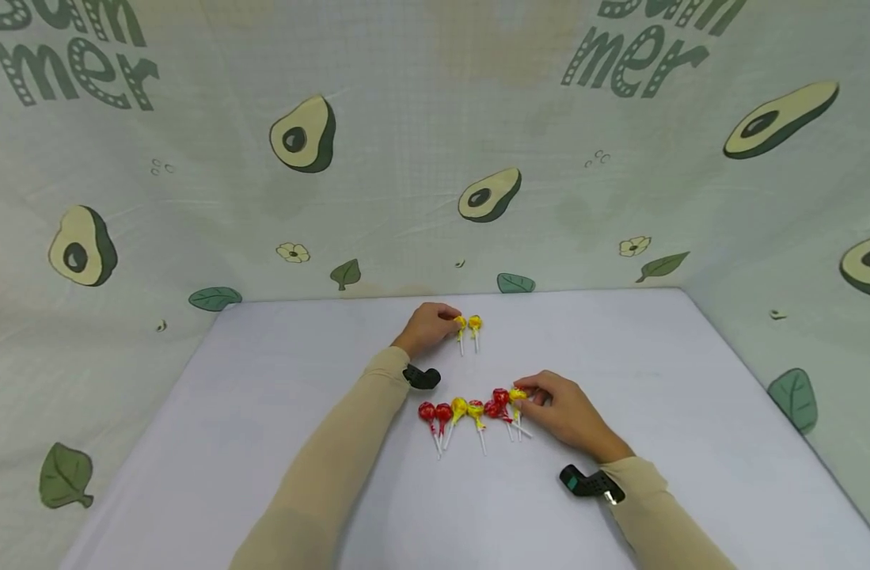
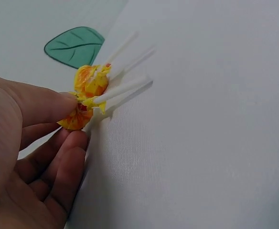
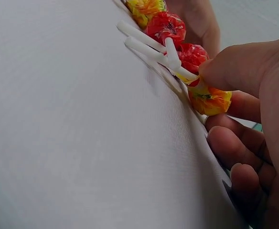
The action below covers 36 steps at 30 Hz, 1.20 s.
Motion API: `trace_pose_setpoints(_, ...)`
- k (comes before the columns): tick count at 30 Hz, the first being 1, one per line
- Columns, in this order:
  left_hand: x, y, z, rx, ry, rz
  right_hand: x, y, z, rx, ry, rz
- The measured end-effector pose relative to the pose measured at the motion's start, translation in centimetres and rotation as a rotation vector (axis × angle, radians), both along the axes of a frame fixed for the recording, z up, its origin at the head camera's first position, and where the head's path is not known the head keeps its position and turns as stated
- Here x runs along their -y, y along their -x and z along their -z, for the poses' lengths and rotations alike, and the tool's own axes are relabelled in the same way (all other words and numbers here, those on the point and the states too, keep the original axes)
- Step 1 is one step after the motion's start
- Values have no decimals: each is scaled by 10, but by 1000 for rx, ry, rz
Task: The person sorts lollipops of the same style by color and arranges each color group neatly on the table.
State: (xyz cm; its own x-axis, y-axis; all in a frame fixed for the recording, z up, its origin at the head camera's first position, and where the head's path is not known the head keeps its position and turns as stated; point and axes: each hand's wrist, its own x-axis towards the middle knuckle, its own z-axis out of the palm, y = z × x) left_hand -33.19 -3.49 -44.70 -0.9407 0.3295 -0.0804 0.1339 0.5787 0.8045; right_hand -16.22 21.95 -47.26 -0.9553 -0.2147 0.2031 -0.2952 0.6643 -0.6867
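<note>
At the table's far side my left hand (image 1: pixel 429 328) pinches the head of a yellow lollipop (image 2: pixel 77 117) between thumb and fingers. Another yellow lollipop (image 1: pixel 475 323) lies just right of it, its stick toward me. Nearer, my right hand (image 1: pixel 564 408) pinches a yellow lollipop (image 3: pixel 210 100) at the right end of a row. Beside that one are two red lollipops (image 1: pixel 501 396) with crossing sticks. Further left in the row lie two yellow lollipops (image 1: pixel 459 408) and two red ones (image 1: pixel 427 412).
The white table (image 1: pixel 264 412) reaches back to a hanging cloth (image 1: pixel 392 95) printed with avocados and leaves. Black bands (image 1: pixel 591 484) with devices are on both wrists, over beige sleeves.
</note>
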Motion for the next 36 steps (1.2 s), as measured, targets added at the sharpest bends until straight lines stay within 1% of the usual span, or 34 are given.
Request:
trace_pose_setpoints(4, -2, 0, -1, -13, 35, 1, 0, 1, 1, 0, -1, 4)
trace_pose_setpoints(9, -2, 0, -2, -12, 22, 9, 0, 0, 1, -1, -3, 10)
trace_pose_setpoints(14, -2, -1, -2, 4, 15, 0, 0, 0, 2, 3, -8, 12)
trace_pose_setpoints(20, -2, -3, -1, 3, 10, -13, 0, 0, 1, -16, -7, 14)
trace_pose_setpoints(25, -2, -2, 0, -6, 0, -19, 0, 0, 1, -28, -9, 16)
trace_pose_setpoints(32, -3, 0, 4, 14, -12, -37, 1, 0, 0, -38, -13, 3)
trace_pose_setpoints(36, -3, -1, 5, 12, -9, -37, 1, 0, 0, -34, -17, 5)
